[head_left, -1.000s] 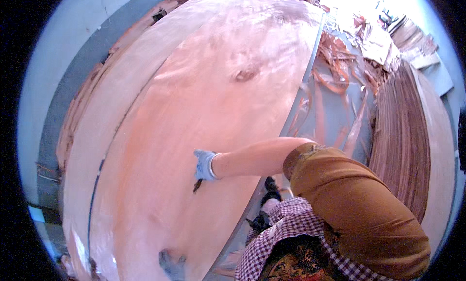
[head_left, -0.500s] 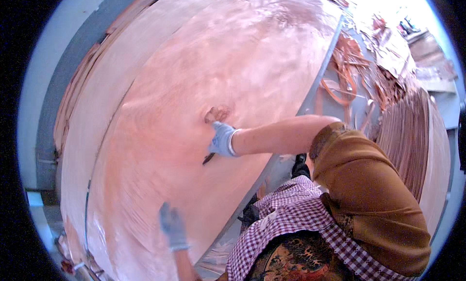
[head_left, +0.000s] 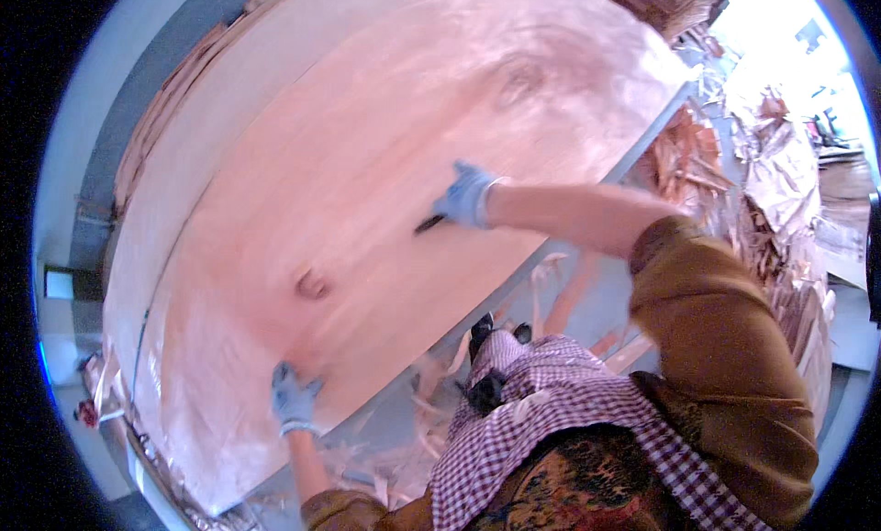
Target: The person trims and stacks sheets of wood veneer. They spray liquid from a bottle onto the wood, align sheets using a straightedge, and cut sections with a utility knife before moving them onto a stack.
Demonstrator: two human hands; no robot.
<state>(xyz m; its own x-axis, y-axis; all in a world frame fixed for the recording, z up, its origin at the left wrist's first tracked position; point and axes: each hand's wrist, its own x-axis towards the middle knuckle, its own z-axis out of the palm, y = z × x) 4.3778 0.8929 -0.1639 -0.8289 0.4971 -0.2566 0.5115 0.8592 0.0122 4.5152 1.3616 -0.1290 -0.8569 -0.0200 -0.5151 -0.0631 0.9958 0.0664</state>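
A broad sheet of pinkish wood veneer (head_left: 358,155) lies in front of me, on top of other sheets whose edges show at the left. Over its middle my right hand (head_left: 466,196), in a pale blue glove, is closed round a slim black tool (head_left: 429,223) that points down and left. Blur hides the tool's exact kind. My left hand (head_left: 294,398), gloved too, is at the sheet's near left part with fingers spread and nothing in it. Between the hands, nearer the left one, is a brown knot mark (head_left: 312,283). A fainter swirl (head_left: 520,77) shows farther off.
Torn veneer strips (head_left: 684,155) pile up beyond the sheet's right edge, beside crumpled pale scraps (head_left: 780,182). A veneer stack (head_left: 665,3) stands at the far right. More strips (head_left: 440,393) litter the floor by my checked apron (head_left: 532,393).
My right hand has moved away from the knot mark to its right, still with the black tool. My left hand's fingers are now spread on the sheet. The whole view has shifted.
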